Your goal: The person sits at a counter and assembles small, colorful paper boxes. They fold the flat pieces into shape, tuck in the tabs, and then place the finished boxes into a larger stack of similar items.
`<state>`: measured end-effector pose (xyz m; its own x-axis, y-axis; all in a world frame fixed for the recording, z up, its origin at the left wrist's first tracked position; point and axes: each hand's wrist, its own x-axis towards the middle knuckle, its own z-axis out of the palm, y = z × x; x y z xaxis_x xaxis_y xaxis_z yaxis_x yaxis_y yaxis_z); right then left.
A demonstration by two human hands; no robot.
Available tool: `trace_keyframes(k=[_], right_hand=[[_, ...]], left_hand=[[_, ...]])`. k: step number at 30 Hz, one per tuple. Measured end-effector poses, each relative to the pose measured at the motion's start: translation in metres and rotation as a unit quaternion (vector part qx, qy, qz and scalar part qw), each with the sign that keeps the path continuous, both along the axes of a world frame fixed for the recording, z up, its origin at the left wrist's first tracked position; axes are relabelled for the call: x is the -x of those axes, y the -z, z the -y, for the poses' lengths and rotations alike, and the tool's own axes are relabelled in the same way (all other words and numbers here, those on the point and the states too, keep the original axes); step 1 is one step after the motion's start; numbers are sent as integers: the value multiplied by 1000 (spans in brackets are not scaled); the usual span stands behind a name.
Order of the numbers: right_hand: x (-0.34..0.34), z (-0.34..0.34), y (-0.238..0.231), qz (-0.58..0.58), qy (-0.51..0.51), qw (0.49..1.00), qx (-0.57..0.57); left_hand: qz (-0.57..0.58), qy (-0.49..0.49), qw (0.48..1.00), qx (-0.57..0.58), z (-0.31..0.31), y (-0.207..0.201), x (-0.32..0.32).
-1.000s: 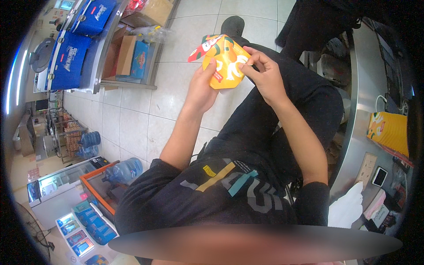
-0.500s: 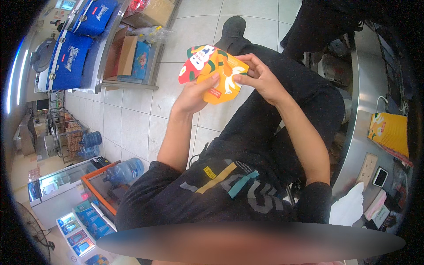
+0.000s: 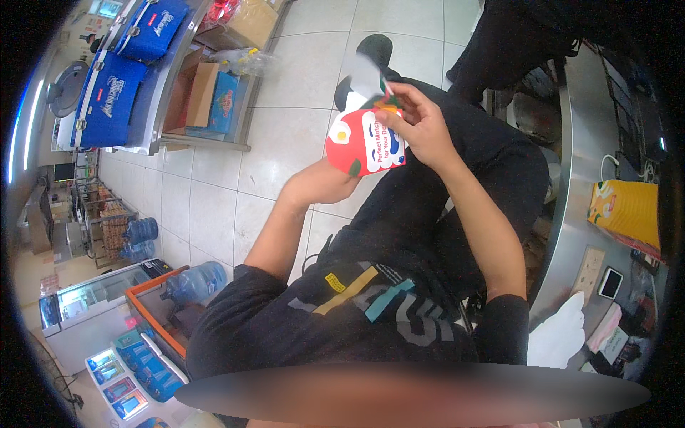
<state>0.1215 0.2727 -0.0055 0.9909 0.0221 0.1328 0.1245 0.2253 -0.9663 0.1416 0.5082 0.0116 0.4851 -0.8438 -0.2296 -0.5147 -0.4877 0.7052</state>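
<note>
Above my lap I hold a printed card piece [image 3: 348, 148], with a red face, a fried egg picture and a white patch of lettering. A pale grey-white flap [image 3: 366, 75] stands up from its upper edge, blurred by motion. My left hand [image 3: 330, 182] supports the card from the lower left, its fingers hidden behind it. At the upper right edge my right hand [image 3: 422, 128] pinches the card between thumb and fingers, near a green and orange part. Whether this is one folded piece or several sheets I cannot tell.
To the left, a metal shelf [image 3: 246, 135] carries blue cooler bags [image 3: 107, 100] and open cartons [image 3: 203, 89]. On the right, a steel counter [image 3: 567, 235] holds a yellow box [image 3: 624, 214] and a phone [image 3: 610, 283]. Dark-clothed legs [image 3: 492, 43] of another person are at the upper right.
The card has turned from its yellow face to its red face, and a pale flap now stands up. My left hand has moved slightly right and down, and its thumb is no longer visible.
</note>
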Motion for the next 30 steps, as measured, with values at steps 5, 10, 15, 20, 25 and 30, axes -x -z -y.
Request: trace_keyframes(k=[5, 10, 15, 20, 25, 30], right_hand=[[9, -1, -10, -4, 38, 996, 85], [12, -8, -9, 216, 40, 949, 225], [13, -14, -7, 215, 25, 959, 183], [10, -14, -4, 121, 124, 956, 236], [7, -19, 8, -31, 127, 987, 90], [2, -18, 23, 3, 138, 990, 7]], left_hand=[[-86, 27, 995, -44, -14, -9, -13], [-428, -110, 838, 321, -20, -6, -28], [-417, -362, 765, 330, 7, -16, -27], [-181, -420, 850, 262, 32, -24, -4], [-237, -410, 812, 342, 37, -17, -4], [-356, -404, 756, 372, 38, -20, -3]])
